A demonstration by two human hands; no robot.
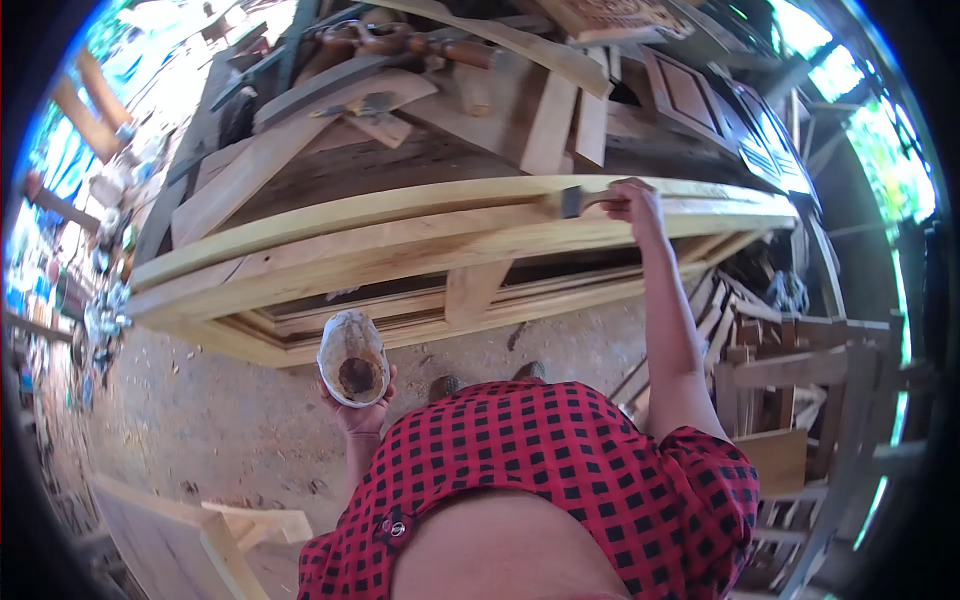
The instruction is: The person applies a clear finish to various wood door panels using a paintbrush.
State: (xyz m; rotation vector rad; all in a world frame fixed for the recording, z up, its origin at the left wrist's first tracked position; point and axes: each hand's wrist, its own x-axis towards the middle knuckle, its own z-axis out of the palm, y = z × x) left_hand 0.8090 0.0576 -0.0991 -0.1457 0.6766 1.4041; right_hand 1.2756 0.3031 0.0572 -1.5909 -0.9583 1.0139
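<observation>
My right hand (635, 207) is closed round the handle of a paintbrush (573, 202), whose bristles are right at the grooved edge of a wooden frame (370, 235). The frame is pale bare wood with a long channel along its upper side and open panels crossed by a short rail. Lower down, my left hand (368, 413) holds a whitish cut-open container (352, 350) from below, its opening tipped toward me. A small amount of dark brown stuff lies in its bottom. The left fingertips are mostly hidden behind the container.
Behind the frame, a bench carries loose boards (265, 165) and turned brown wooden pieces (400, 42). Panelled doors (690, 95) lean at the back right. Stacked wood (790, 400) stands to my right, and another wooden frame (170, 530) lies at the lower left on the dusty floor.
</observation>
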